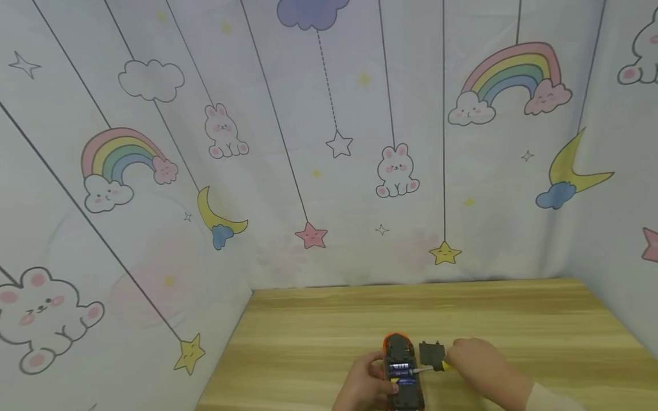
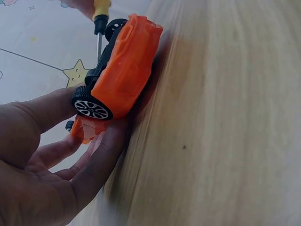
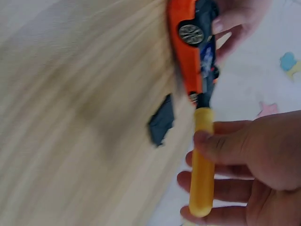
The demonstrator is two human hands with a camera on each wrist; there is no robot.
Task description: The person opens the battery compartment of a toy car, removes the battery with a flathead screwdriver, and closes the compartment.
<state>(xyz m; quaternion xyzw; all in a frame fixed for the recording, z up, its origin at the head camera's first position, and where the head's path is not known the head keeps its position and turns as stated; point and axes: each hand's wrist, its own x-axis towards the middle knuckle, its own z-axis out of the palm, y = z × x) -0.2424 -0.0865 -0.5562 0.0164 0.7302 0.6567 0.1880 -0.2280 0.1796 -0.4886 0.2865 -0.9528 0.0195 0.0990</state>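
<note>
An orange toy car [image 1: 406,394] [image 2: 129,66] [image 3: 183,52] lies upside down, its black underside up and a battery compartment with blue batteries [image 1: 399,369] open. My left hand [image 1: 362,383] [image 2: 51,165] grips the car by its sides, the thumb over the underside. In my right hand [image 1: 483,365] [image 3: 258,160] is a screwdriver with a yellow handle [image 3: 202,165] [image 2: 101,8]; its metal shaft [image 1: 424,370] reaches to the batteries in the head view. A black cover [image 1: 432,354] [image 3: 162,121] lies on the table just right of the car.
The wood-grain table [image 1: 319,319] ends at a pale fabric wall [image 1: 349,257] behind and at both sides, printed with rainbows, stars, moons and rabbits. A light sleeve [image 1: 552,399] covers my right forearm.
</note>
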